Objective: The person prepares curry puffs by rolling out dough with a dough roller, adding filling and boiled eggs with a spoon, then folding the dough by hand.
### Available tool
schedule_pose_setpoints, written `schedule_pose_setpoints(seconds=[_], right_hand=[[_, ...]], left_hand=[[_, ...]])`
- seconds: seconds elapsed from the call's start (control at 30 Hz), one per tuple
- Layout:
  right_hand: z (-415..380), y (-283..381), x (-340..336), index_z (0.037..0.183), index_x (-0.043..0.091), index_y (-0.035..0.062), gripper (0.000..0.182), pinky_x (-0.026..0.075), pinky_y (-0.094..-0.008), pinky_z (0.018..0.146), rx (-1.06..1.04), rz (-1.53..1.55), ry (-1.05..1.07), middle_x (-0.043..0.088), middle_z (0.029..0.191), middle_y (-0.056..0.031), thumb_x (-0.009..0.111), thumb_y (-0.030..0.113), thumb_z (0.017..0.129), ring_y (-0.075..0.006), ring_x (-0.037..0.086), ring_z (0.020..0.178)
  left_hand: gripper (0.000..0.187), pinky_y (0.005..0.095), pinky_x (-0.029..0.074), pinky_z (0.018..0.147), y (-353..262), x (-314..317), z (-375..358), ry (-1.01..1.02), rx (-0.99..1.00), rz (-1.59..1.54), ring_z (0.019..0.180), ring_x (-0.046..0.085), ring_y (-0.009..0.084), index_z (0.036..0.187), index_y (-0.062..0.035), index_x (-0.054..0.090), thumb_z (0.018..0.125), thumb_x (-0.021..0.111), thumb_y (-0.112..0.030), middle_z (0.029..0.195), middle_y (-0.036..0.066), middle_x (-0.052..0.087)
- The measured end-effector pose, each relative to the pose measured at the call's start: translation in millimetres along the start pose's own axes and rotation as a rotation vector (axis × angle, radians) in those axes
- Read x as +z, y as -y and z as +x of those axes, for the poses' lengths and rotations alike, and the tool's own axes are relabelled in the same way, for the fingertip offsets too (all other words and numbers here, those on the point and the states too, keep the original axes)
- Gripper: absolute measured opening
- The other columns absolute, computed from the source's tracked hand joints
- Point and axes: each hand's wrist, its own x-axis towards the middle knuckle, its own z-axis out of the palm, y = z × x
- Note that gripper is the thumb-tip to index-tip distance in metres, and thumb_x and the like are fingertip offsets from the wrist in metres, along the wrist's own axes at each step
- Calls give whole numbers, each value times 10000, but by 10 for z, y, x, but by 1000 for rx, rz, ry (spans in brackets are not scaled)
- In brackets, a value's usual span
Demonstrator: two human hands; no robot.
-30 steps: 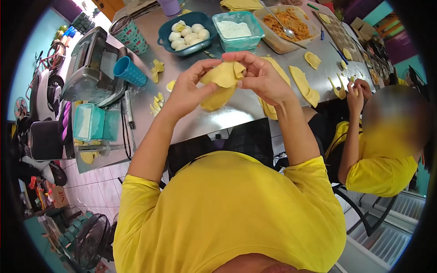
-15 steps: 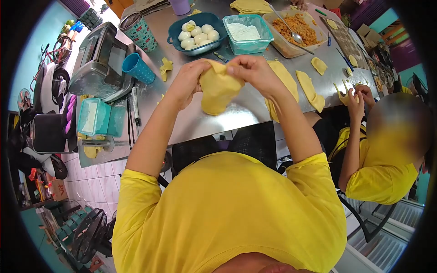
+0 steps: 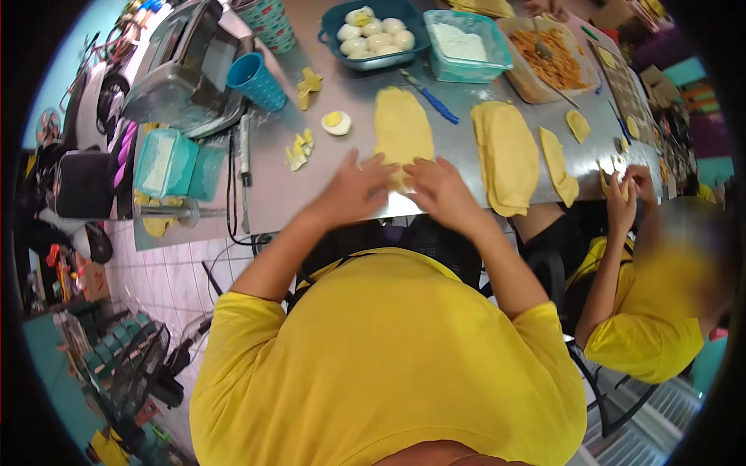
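Note:
A long yellow dough sheet (image 3: 403,124) lies flat on the metal table, its near end partly covered by my fingers. My left hand (image 3: 359,189) rests palm down at its near left corner, fingers spread and slightly blurred. On the near right corner is my right hand (image 3: 443,193), its fingers also apart and touching the dough. Left of the sheet sit a halved boiled egg (image 3: 336,123) and some crumpled dough scraps (image 3: 299,150). A blue-handled knife (image 3: 440,105) lies just beyond the sheet's right side. Stacked dough sheets (image 3: 505,159) lie to the right.
Along the back stand a bowl of peeled eggs (image 3: 329,39), a flour tub (image 3: 468,71) and a container of orange filling (image 3: 522,87) with a spoon. A blue cup (image 3: 256,81) and a metal machine (image 3: 183,85) are at left. A co-worker (image 3: 653,326) handles dough at right.
The dough sheet, held up folded in both hands before, now lies spread on the table. Both hands have come nearer to my body. The halved egg and knife now show. The view has shifted.

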Motion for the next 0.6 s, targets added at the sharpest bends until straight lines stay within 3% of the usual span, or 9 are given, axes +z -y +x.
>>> schedule_pose_setpoints(seconds=[0.03, 0.13, 0.2, 0.23, 0.3, 0.33, 0.4, 0.53, 0.6], right_hand=[[-127, 170, 1, 1119, 588, 48, 393, 252, -503, 1052, -10, -71, 41, 497, 1290, -139, 632, 299, 820, -296, 392, 1274], [-264, 342, 78, 1183, 551, 35, 460, 247, -481, 1059, 27, -145, 32, 479, 1310, -132, 632, 307, 821, -291, 364, 1303], [-216, 325, 64, 1201, 542, 33, 468, 273, -458, 1038, 42, -146, -30, 501, 1278, -136, 630, 300, 827, -306, 417, 1247], [-181, 290, 67, 1201, 542, 33, 468, 273, -458, 1038, 32, -140, -25, 501, 1278, -136, 630, 300, 827, -306, 417, 1247], [-66, 192, 64, 1188, 549, 30, 449, 318, -437, 990, 78, 45, -149, 518, 1241, -148, 632, 288, 830, -321, 473, 1154], [-5, 152, 70, 1155, 571, 31, 399, 361, -405, 934, 57, 60, -236, 543, 1190, -156, 635, 260, 835, -321, 505, 1070], [53, 52, 130, 1133, 583, 30, 369, 374, -392, 921, 120, 132, -277, 553, 1170, -154, 636, 242, 836, -317, 509, 1065], [91, 5, 199, 1075, 606, 24, 285, 409, -363, 881, 212, 220, -389, 589, 1096, -145, 637, 178, 836, -303, 540, 1020], [71, 2, 213, 1059, 609, 20, 268, 417, -365, 872, 216, 224, -424, 605, 1059, -140, 643, 149, 826, -302, 562, 985]], left_hand=[[440, 574, 165, 1075, -145, 25, -118, 5, 1, 85, 1314, 361, 305, 1208, -147, 572, 772, 620, -195, 1367, 46, 468], [423, 537, 209, 1069, -213, 48, -339, -100, -53, 79, 1298, 369, 312, 1168, -118, 589, 755, 646, -190, 1376, 87, 443], [495, 495, 277, 1036, -53, 21, -355, -432, -103, 125, 1212, 432, 331, 1202, -83, 548, 731, 677, -165, 1331, 143, 464], [495, 495, 277, 1036, 20, -29, -371, -436, -114, 129, 1212, 432, 331, 1202, -83, 548, 731, 677, -165, 1331, 143, 464], [602, 433, 354, 976, 203, -182, -438, -741, -334, 249, 1110, 476, 329, 1256, -52, 482, 714, 723, -158, 1288, 158, 485], [602, 433, 354, 976, 301, -261, -470, -745, -340, 252, 1110, 476, 329, 1256, -52, 482, 714, 723, -158, 1288, 158, 485], [683, 368, 389, 932, 451, -403, -556, -653, -561, 101, 1057, 489, 281, 1294, -41, 429, 707, 755, -169, 1230, 118, 527], [672, 290, 407, 879, 571, -549, -664, -488, -566, -266, 1006, 486, 166, 1285, -40, 436, 704, 766, -109, 1058, 40, 581], [632, 281, 421, 846, 540, -576, -693, -469, -597, -273, 971, 505, 156, 1269, -50, 451, 714, 752, -85, 1038, 31, 585]])
